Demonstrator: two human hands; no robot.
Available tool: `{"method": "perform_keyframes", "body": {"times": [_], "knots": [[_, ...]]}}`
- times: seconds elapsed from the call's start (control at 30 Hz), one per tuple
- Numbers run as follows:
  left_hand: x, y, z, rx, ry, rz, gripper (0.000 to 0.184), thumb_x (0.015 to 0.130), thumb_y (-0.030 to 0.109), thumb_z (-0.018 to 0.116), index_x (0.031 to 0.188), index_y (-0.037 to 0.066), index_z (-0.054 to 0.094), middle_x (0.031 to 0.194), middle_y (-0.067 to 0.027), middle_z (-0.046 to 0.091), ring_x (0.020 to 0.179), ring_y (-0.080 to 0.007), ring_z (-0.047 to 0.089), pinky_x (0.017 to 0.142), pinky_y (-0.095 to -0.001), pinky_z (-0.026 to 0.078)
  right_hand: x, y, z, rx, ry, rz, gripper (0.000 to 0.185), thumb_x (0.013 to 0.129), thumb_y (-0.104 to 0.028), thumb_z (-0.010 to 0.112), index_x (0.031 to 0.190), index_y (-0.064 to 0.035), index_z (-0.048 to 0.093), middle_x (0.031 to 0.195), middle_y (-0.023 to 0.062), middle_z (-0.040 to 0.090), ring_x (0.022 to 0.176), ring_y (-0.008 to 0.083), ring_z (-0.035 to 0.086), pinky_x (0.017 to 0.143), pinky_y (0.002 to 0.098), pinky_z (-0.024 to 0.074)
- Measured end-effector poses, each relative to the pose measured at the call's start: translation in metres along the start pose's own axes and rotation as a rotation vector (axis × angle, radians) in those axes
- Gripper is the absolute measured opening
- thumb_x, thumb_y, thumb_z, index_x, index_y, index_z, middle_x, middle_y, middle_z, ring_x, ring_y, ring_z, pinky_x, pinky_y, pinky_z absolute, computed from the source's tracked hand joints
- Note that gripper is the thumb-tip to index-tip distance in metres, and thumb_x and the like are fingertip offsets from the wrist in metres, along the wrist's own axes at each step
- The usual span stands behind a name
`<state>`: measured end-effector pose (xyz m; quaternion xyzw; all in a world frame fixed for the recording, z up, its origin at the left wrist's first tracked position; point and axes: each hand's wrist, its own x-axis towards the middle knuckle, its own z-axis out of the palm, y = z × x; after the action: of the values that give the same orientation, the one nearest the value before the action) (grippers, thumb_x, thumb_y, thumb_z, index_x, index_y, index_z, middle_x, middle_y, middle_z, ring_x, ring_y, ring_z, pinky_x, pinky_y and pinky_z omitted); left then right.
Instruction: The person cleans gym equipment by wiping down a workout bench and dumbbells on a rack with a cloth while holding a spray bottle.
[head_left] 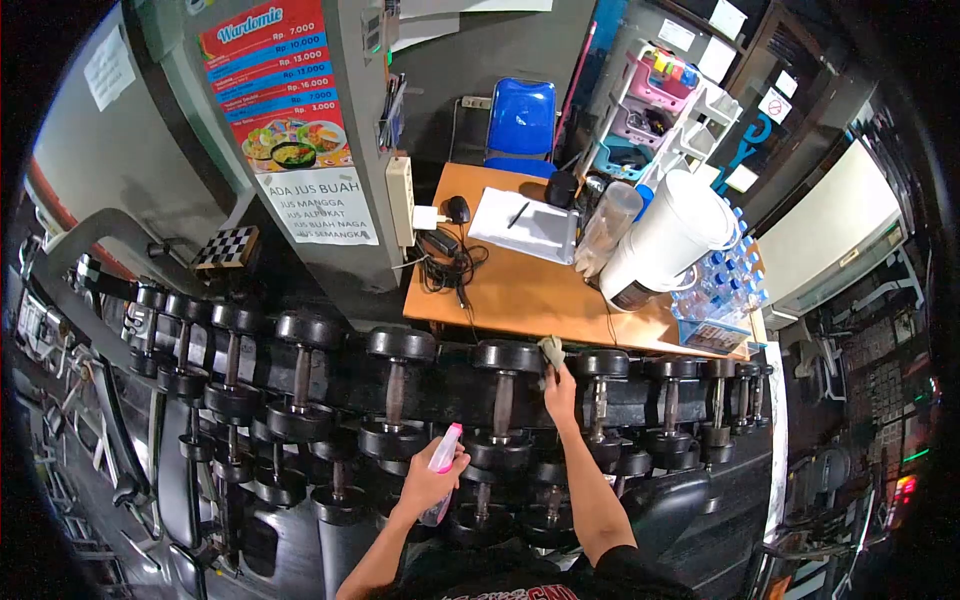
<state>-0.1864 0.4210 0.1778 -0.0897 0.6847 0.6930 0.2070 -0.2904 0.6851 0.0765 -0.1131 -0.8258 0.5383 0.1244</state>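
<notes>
My left hand (pixel 432 482) is closed round a spray bottle (pixel 446 450) with a pink and white top, held upright in front of the rack. A light-coloured cloth (pixel 552 352) is gripped in my right hand (pixel 558 388). The cloth touches the right side of the far head of a black dumbbell (pixel 506 356). That dumbbell lies on the upper tier, its handle pointing towards me. Beside it on the right is another dumbbell (pixel 600 365), and one more (pixel 396 395) lies to the left. My fingers cover part of the cloth.
Several more dumbbells fill the lower tier (pixel 338 500). Behind the rack stands an orange table (pixel 520 300) with cables (pixel 445 265), papers (pixel 520 228), white buckets (pixel 660 240) and water bottles (pixel 722 275). A pillar (pixel 370 200) rises on the left. A blue chair (pixel 521 120) is behind the table.
</notes>
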Motion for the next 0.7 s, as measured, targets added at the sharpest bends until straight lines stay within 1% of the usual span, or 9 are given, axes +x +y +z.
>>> {"method": "perform_keyframes", "body": {"times": [0.1, 0.17, 0.2, 0.27, 0.37, 0.4, 0.47, 0.6, 0.7], "knots": [[-0.001, -0.001, 0.002, 0.04, -0.005, 0.026, 0.018, 0.084, 0.014, 0.067, 0.094, 0.002, 0.058, 0.068, -0.0014, 0.058, 0.052, -0.0072, 0.054, 0.048, -0.0244, 0.044, 0.001, 0.005, 0.013, 0.024, 0.047, 0.0, 0.031, 0.094, -0.005, 0.049, 0.124, -0.0007, 0.052, 0.119, 0.0176, 0.06, 0.108, 0.0288, 0.058, 0.086, 0.0334, 0.0454], [-0.003, -0.003, 0.002, 0.023, -0.007, 0.018, 0.017, 0.085, 0.013, 0.067, 0.094, 0.003, 0.058, 0.068, -0.0018, 0.058, 0.052, -0.0071, 0.055, 0.048, -0.0245, 0.045, 0.004, -0.004, 0.031, -0.014, 0.222, -0.182, 0.029, 0.091, -0.003, 0.051, 0.12, -0.0005, 0.055, 0.121, 0.0131, 0.058, 0.103, 0.0314, 0.057, 0.09, 0.0357, 0.045], [-0.003, -0.004, 0.003, 0.027, -0.011, 0.022, 0.017, 0.085, 0.013, 0.067, 0.094, 0.003, 0.058, 0.068, -0.0018, 0.058, 0.052, -0.0071, 0.055, 0.048, -0.0245, 0.045, 0.005, -0.021, 0.031, -0.182, 0.198, -0.411, 0.03, 0.084, 0.0, 0.056, 0.114, -0.0018, 0.059, 0.124, 0.012, 0.056, 0.112, 0.0304, 0.052, 0.099, 0.0442, 0.0383], [-0.004, -0.004, 0.002, -0.005, -0.046, 0.029, 0.014, 0.084, 0.007, 0.065, 0.095, 0.001, 0.057, 0.072, -0.0029, 0.058, 0.05, -0.0082, 0.055, 0.046, -0.0242, 0.044, 0.002, -0.081, 0.03, -0.543, 0.02, -0.559, 0.028, 0.08, -0.003, 0.057, 0.107, -0.0066, 0.063, 0.119, 0.0088, 0.059, 0.12, 0.0267, 0.046, 0.105, 0.0466, 0.0292], [-0.004, -0.008, 0.001, 0.048, -0.062, 0.02, 0.015, 0.084, 0.007, 0.065, 0.095, 0.001, 0.057, 0.072, -0.0031, 0.058, 0.051, -0.0084, 0.055, 0.046, -0.0243, 0.044, 0.005, -0.1, 0.062, -0.852, -0.206, -0.708, 0.028, 0.079, -0.009, 0.055, 0.103, -0.0173, 0.065, 0.119, 0.0035, 0.058, 0.121, 0.0252, 0.044, 0.103, 0.0465, 0.0291], [-0.004, -0.01, 0.001, 0.062, -0.068, 0.03, 0.015, 0.084, 0.007, 0.066, 0.094, 0.001, 0.057, 0.072, -0.0032, 0.058, 0.051, -0.0085, 0.055, 0.046, -0.0244, 0.044, 0.006, -0.105, 0.076, -0.994, -0.326, -0.746, 0.026, 0.082, -0.018, 0.052, 0.103, -0.0182, 0.067, 0.115, 0.0035, 0.059, 0.12, 0.026, 0.044, 0.104, 0.0463, 0.0265], [-0.004, -0.007, 0.001, 0.064, -0.071, 0.05, 0.015, 0.084, 0.007, 0.066, 0.094, 0.001, 0.057, 0.072, -0.0029, 0.058, 0.051, -0.0085, 0.055, 0.046, -0.0243, 0.044, 0.0, -0.097, 0.111, -1.463, -0.485, -0.819, 0.025, 0.082, -0.019, 0.053, 0.101, -0.0146, 0.069, 0.114, 0.0049, 0.06, 0.12, 0.0261, 0.044, 0.105, 0.0453, 0.0254], [-0.006, 0.003, -0.002, 0.037, -0.057, 0.048, 0.014, 0.085, 0.007, 0.065, 0.094, 0.001, 0.056, 0.07, -0.0018, 0.057, 0.051, -0.0086, 0.055, 0.047, -0.0241, 0.044, -0.007, -0.096, 0.126, -1.624, -0.596, -0.787, 0.027, 0.082, -0.022, 0.053, 0.099, -0.0112, 0.07, 0.114, 0.0063, 0.06, 0.121, 0.0251, 0.043, 0.105, 0.0439, 0.0244], [-0.004, -0.003, -0.007, 0.018, -0.058, 0.016, 0.014, 0.085, 0.007, 0.065, 0.094, 0.001, 0.056, 0.071, -0.0017, 0.057, 0.051, -0.0085, 0.055, 0.047, -0.0241, 0.044, -0.003, -0.079, 0.104, -1.351, -0.409, -0.919, 0.021, 0.08, -0.019, 0.055, 0.094, -0.0138, 0.07, 0.112, 0.0056, 0.06, 0.123, 0.0245, 0.042, 0.106, 0.0431, 0.0245]]}}
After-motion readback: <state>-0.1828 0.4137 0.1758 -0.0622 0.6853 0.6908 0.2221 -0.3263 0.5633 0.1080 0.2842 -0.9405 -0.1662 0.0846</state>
